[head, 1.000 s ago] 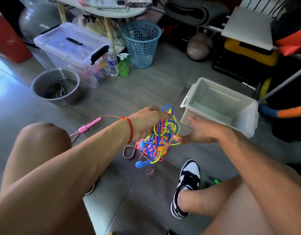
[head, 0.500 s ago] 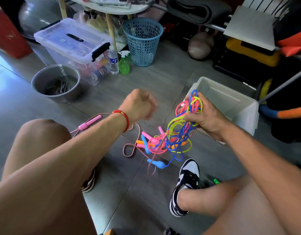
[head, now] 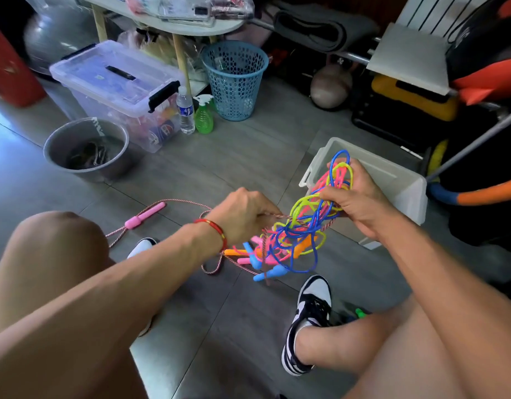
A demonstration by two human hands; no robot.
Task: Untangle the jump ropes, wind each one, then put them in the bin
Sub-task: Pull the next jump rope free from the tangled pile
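The task looks barely begun. The right hand point(head: 360, 197) grips the top of the tangle of jump ropes point(head: 303, 226), held up just in front of the white bin point(head: 403, 185), which shows no rope inside. The left hand point(head: 242, 216) pinches the pink braided rope point(head: 191, 201), whose pink handle point(head: 145, 216) lies on the floor. No rope is wound yet; untangling, winding and binning all remain.

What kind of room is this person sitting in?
Probably a home storage or workout corner: a kettlebell and rolled mat sit by the wall, with a clear lidded storage box on the floor.
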